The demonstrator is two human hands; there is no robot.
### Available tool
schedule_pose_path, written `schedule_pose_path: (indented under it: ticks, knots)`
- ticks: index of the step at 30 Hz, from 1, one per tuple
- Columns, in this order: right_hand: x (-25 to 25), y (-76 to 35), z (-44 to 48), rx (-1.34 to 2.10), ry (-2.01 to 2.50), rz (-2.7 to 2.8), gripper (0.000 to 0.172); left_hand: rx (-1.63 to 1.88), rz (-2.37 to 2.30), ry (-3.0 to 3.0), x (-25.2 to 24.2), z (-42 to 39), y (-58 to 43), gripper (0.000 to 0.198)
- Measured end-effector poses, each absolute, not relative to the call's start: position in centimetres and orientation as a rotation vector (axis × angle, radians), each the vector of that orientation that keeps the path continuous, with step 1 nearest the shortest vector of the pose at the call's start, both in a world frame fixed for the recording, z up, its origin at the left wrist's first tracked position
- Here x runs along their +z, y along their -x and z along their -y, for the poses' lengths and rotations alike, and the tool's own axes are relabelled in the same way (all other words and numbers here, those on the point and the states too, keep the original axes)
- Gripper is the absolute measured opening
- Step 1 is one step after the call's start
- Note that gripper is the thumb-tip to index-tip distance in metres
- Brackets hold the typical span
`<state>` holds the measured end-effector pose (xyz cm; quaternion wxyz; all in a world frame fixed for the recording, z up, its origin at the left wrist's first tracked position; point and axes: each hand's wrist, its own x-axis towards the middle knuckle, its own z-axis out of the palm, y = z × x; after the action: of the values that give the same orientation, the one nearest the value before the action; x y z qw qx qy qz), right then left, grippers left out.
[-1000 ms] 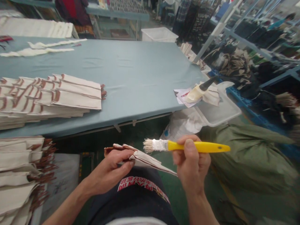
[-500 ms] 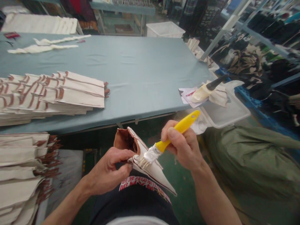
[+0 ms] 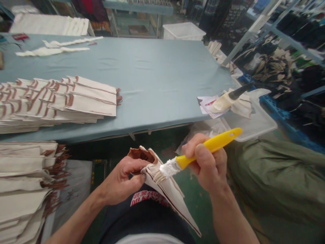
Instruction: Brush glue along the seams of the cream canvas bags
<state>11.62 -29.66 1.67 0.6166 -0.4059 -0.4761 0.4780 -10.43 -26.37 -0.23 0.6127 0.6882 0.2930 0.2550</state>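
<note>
My left hand (image 3: 129, 181) pinches the near edge of a cream fabric piece (image 3: 175, 200) with brown edging, held in front of my body. Its brown inside (image 3: 142, 155) gapes at the top, and its long pointed end hangs down to the right. In my right hand (image 3: 208, 162) is a paintbrush (image 3: 215, 142) with a yellow handle and white-coated ferrule, gripped between thumb and fingers. The bristles touch the cream fabric just right of my left fingertips. Part of the fabric is hidden behind my left fingers.
A blue-covered table (image 3: 162, 74) bears overlapping cream pieces (image 3: 93, 98) on the left. More pieces (image 3: 22, 179) hang in a stack below them. At the table's right lie a black-handled brush (image 3: 223, 103) and papers, beside a clear plastic bin (image 3: 264, 125). A green cloth bundle (image 3: 274, 183) bulges on the right.
The brush handle has swung lower and to the right with my right hand. The fabric piece has tilted, its pointed end reaching farther down and right. My view has shifted slightly left.
</note>
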Motion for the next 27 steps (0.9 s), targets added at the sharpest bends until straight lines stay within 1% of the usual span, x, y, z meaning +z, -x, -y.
schedule_pose_path:
  ticks: [2,5,9,12,15,19,25,27]
  knots:
    - [1.3,-11.6,29.3,1.117,0.933,1.197,0.035,0.558,-0.663,-1.586,-0.2,26.3,10.2,0.024]
    - [0.5,-10.7,28.5,1.051,0.895,1.288,0.03,0.554,-0.669,-1.579,-0.7,26.2,10.2,0.022]
    - [0.4,-10.2,28.5,0.879,0.887,1.169,0.026,0.617,-0.689,-1.54,-1.6,26.0,10.9,0.026]
    - [0.8,-10.8,29.5,0.873,0.893,1.122,0.027,0.621,-0.727,-1.525,-1.6,26.1,11.2,0.024]
    - [1.4,-11.0,29.9,0.904,0.917,1.281,0.027,0.606,-0.745,-1.535,-0.9,26.3,10.8,0.022]
    - [1.7,-9.5,29.0,0.722,0.942,1.48,0.03,0.69,-0.685,-1.594,-0.3,26.1,10.4,0.023]
    - [0.2,-8.2,29.0,0.525,0.951,1.378,0.024,0.772,-0.678,-1.634,-0.6,25.6,11.5,0.026]
    - [-0.6,-8.3,29.6,0.491,0.996,1.389,0.026,0.787,-0.672,-1.63,-0.7,25.7,11.9,0.026]
